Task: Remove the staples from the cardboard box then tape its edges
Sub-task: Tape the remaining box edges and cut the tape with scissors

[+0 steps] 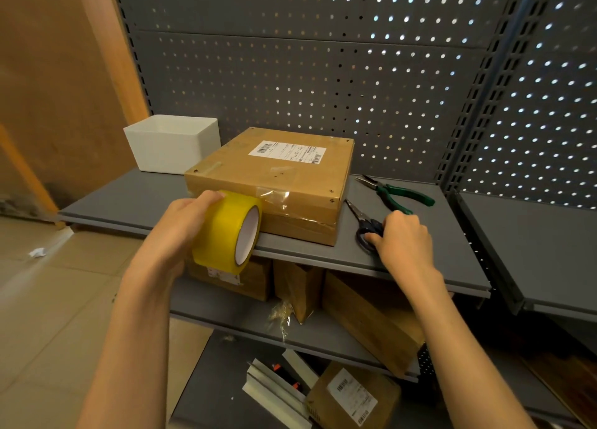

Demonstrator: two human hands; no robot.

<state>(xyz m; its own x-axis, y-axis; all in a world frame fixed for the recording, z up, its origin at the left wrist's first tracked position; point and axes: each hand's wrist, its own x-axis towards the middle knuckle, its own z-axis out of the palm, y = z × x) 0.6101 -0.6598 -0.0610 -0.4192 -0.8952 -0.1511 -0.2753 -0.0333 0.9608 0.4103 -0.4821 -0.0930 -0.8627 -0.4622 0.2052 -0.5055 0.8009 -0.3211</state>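
A flat brown cardboard box (274, 176) with a white shipping label lies on the grey shelf (129, 199). Clear tape runs across its near right corner and front edge. My left hand (184, 225) grips a yellow roll of tape (229, 231) against the box's front left side. To the right of the box lie dark-handled scissors (365, 225). My right hand (403, 238) has its fingers curled round their handles on the shelf. Green-handled pliers (397, 192) lie just behind the scissors.
A white open bin (171, 144) stands at the back left of the shelf. Grey pegboard (323, 57) forms the back wall. Lower shelves hold several cardboard boxes (371, 325) and white profiles (274, 386). A second shelf (533, 251) adjoins on the right.
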